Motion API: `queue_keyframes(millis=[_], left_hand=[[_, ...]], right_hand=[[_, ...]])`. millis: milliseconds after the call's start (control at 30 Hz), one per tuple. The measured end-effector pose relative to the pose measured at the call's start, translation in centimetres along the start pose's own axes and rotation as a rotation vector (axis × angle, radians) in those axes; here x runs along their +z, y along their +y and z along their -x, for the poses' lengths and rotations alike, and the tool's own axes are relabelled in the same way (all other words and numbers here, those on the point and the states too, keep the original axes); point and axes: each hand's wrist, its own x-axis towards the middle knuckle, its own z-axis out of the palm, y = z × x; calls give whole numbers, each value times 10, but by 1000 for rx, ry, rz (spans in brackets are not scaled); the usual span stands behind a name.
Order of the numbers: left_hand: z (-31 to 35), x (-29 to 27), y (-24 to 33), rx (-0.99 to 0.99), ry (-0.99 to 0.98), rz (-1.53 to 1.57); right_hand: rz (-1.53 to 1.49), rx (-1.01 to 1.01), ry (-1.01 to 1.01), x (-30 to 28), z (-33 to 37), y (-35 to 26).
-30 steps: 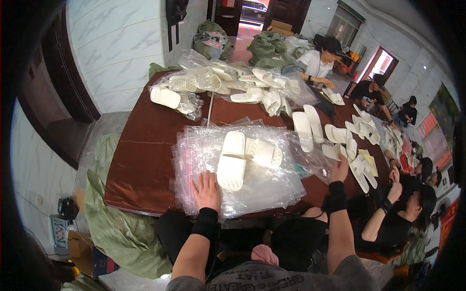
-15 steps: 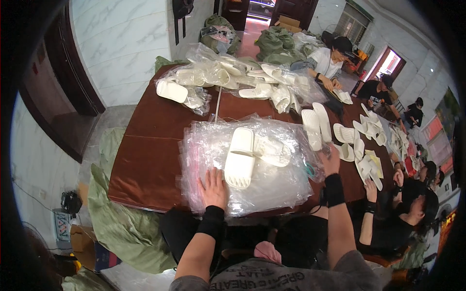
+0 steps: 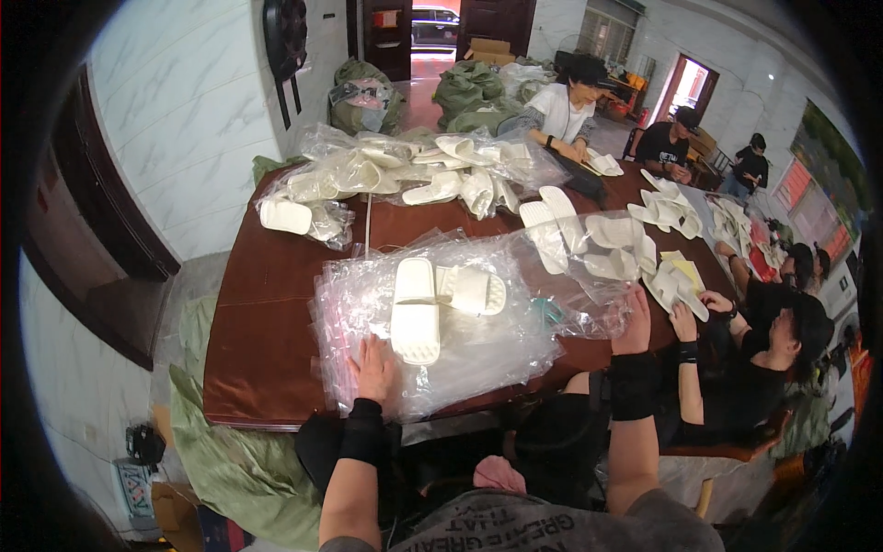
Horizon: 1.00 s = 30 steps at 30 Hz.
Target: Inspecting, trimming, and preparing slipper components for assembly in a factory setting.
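A broad stack of clear plastic bags (image 3: 515, 345) lies before me at the table's near edge. On it rest two white slippers, an upright one (image 3: 416, 317) and one lying crosswise (image 3: 478, 291) beside it. My left hand (image 3: 372, 370) presses on the stack's left part, fingers spread, just left of the upright slipper. Farther right, my right hand (image 3: 633, 324) has its fingers closed at the edge of a clear plastic bag (image 3: 589, 317), which stretches from the stack over nearby slippers. The exact grip is partly blurred by the film.
Bagged white slippers (image 3: 345, 173) are heaped along the far side of the brown-covered table (image 3: 244, 322). Loose white slippers (image 3: 552, 230) lie to the right. A co-worker's hand (image 3: 682, 322) touches a slipper close to my right hand. A green sack (image 3: 230, 460) sits at lower left.
My right hand has drawn the bag outward to the right, spreading its film over the loose slippers. My left hand stays on the stack. The view has shifted right.
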Motion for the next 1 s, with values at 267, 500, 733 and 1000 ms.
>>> queue_keyframes(millis=[267, 500, 733, 1000], left_hand=[[-4, -46, 40, 34, -104, -466], [20, -95, 86, -254, -263, 1610], [54, -91, 72, -451, 195, 1200], [92, -62, 54, -413, 291, 1278]], right_hand=[[-227, 70, -6, 55, 44, -28], [-8, 289, -161, 67, 53, 23], [136, 549, -186, 52, 53, 86], [713, 365, -7, 29, 101, 112]])
